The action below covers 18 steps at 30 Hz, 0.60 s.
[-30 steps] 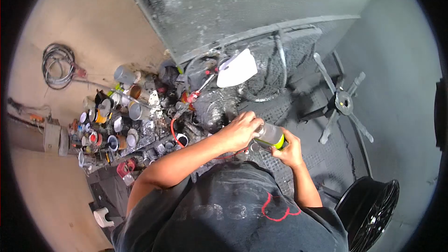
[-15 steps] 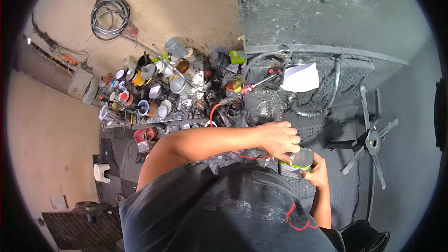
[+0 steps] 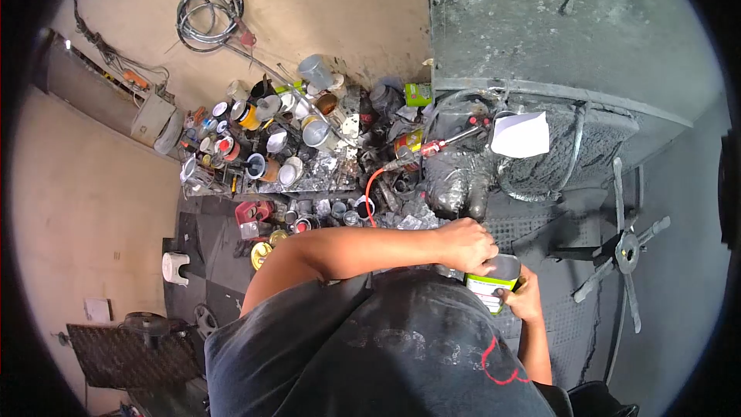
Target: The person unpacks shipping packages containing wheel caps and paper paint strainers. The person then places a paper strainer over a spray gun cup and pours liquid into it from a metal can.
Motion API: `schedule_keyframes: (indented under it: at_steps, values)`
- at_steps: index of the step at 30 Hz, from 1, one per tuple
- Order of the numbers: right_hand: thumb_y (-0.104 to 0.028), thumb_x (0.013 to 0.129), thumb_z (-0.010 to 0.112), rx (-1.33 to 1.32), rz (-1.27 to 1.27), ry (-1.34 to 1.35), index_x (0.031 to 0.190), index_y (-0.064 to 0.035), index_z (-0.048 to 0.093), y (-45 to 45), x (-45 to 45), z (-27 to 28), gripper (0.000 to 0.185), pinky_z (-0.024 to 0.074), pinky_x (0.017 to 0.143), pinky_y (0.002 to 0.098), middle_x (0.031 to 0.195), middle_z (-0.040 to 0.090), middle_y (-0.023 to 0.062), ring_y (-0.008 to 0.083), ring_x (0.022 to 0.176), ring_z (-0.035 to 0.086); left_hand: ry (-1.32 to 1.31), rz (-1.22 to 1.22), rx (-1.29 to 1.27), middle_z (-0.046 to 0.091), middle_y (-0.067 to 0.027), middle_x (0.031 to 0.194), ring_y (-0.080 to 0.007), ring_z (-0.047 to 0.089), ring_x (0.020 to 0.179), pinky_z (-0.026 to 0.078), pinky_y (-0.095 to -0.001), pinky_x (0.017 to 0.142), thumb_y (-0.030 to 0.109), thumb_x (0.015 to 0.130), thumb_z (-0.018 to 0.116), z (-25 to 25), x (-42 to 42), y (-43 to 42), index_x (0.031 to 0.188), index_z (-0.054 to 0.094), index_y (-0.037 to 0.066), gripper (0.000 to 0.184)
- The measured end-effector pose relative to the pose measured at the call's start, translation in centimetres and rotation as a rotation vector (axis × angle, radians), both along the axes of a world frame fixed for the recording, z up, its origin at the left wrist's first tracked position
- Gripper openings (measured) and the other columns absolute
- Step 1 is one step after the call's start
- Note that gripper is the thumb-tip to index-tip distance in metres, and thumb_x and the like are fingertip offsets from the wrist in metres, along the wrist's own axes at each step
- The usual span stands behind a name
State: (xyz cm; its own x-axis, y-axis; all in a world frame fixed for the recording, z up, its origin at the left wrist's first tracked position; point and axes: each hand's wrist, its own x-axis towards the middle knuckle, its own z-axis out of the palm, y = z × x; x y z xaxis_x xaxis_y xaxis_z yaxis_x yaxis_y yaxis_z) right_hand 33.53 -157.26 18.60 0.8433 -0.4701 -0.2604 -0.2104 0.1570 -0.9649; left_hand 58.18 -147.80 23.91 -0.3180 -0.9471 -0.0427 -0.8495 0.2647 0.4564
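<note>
My right hand (image 3: 526,295) is wrapped round the side of a squarish container (image 3: 486,290) with a green and white label, its thumb on the label. The container is held just in front of my chest and tilted so that the label shows. At its top edge my left hand (image 3: 468,247) reaches over from the left, fingers curled and closed. Whatever those fingers grip is hidden under the hand. The grey top of the container shows between both hands; its contents cannot be made out.
A cluttered bench (image 3: 328,174) at left carries several pots and cups. A red-handled tool (image 3: 431,149) with an orange hose (image 3: 370,189) lies beyond my left hand, near a white sheet (image 3: 520,135). A spoked metal stand (image 3: 627,251) stands at right, a white stool (image 3: 175,268) at far left.
The container has turned so that more of its white label shows. My left hand's fingers have curled in at its top edge. The whole view has shifted, with the surroundings further right.
</note>
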Motion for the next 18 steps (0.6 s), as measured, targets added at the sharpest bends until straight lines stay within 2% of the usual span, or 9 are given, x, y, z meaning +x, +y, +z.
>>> schedule_keyframes:
  at_steps: [4, 7, 9, 10, 13, 16, 18]
  values:
    - [-0.007, 0.069, 0.079, -0.012, 0.047, 0.025, 0.116, 0.0008, 0.065, -0.4, 0.5, 0.3, 0.050, 0.0522, 0.090, 0.0323, 0.105, 0.070, 0.0045, 0.0145, 0.096, 0.064, 0.000, 0.040, -0.018, 0.070, -0.0157, 0.087, -0.0364, 0.070, 0.087, 0.056, -0.0496, 0.075, 0.044, 0.090, 0.062, 0.0, 0.0, 0.6, 0.086, 0.067, 0.005, 0.039]
    - [-0.004, 0.068, 0.078, 0.049, 0.072, 0.025, 0.116, 0.0012, 0.065, -0.8, 0.9, 0.7, 0.050, 0.0522, 0.091, 0.0322, 0.105, 0.071, 0.0044, 0.0139, 0.096, 0.064, -0.032, 0.061, -0.038, 0.069, -0.0139, 0.087, -0.0346, 0.069, 0.087, 0.054, -0.0488, 0.075, 0.047, 0.089, 0.064, 0.3, 0.3, 0.9, 0.086, 0.067, 0.006, 0.041]
    - [-0.001, 0.066, 0.079, 0.095, 0.107, 0.033, 0.116, 0.0014, 0.065, -1.4, 0.8, 0.0, 0.052, 0.0522, 0.091, 0.0322, 0.106, 0.071, 0.0042, 0.0135, 0.097, 0.064, -0.097, -0.091, -0.160, 0.065, -0.0096, 0.088, -0.0311, 0.066, 0.087, 0.051, -0.0468, 0.073, 0.053, 0.088, 0.064, 0.4, 1.1, 0.9, 0.091, 0.066, 0.009, 0.045]
    - [-0.001, 0.066, 0.079, 0.100, 0.110, 0.034, 0.116, 0.0014, 0.065, -1.5, 0.8, -0.1, 0.052, 0.0522, 0.091, 0.0322, 0.106, 0.071, 0.0042, 0.0135, 0.097, 0.064, -0.095, -0.088, -0.155, 0.065, -0.0096, 0.088, -0.0311, 0.066, 0.087, 0.051, -0.0468, 0.073, 0.053, 0.088, 0.064, 0.3, 1.5, 0.8, 0.091, 0.066, 0.009, 0.045]
    - [-0.001, 0.065, 0.080, 0.152, 0.151, 0.017, 0.116, 0.0010, 0.065, -2.0, 1.1, -0.1, 0.053, 0.0521, 0.091, 0.0326, 0.106, 0.071, 0.0038, 0.0132, 0.097, 0.064, -0.056, -0.292, -0.317, 0.058, -0.0049, 0.092, -0.0270, 0.061, 0.089, 0.048, -0.0451, 0.071, 0.059, 0.085, 0.065, -0.9, 2.5, -0.1, 0.095, 0.062, 0.013, 0.047]
    - [-0.002, 0.065, 0.081, 0.100, 0.208, 0.026, 0.116, 0.0007, 0.065, -2.2, 1.4, -0.6, 0.054, 0.0518, 0.092, 0.0330, 0.107, 0.071, 0.0035, 0.0136, 0.098, 0.064, -0.001, -0.371, -0.365, 0.059, -0.0049, 0.089, -0.0262, 0.062, 0.086, 0.048, -0.0432, 0.069, 0.059, 0.083, 0.066, -1.7, 3.1, -0.4, 0.092, 0.061, 0.012, 0.048]
    - [-0.002, 0.064, 0.082, 0.182, 0.180, -0.006, 0.116, 0.0006, 0.065, -1.9, 1.6, -0.6, 0.055, 0.0515, 0.093, 0.0329, 0.107, 0.071, 0.0032, 0.0136, 0.099, 0.064, 0.021, -0.367, -0.363, 0.060, -0.0057, 0.087, -0.0271, 0.063, 0.084, 0.049, -0.0434, 0.068, 0.058, 0.083, 0.067, -2.3, 2.8, -0.6, 0.090, 0.062, 0.012, 0.047]
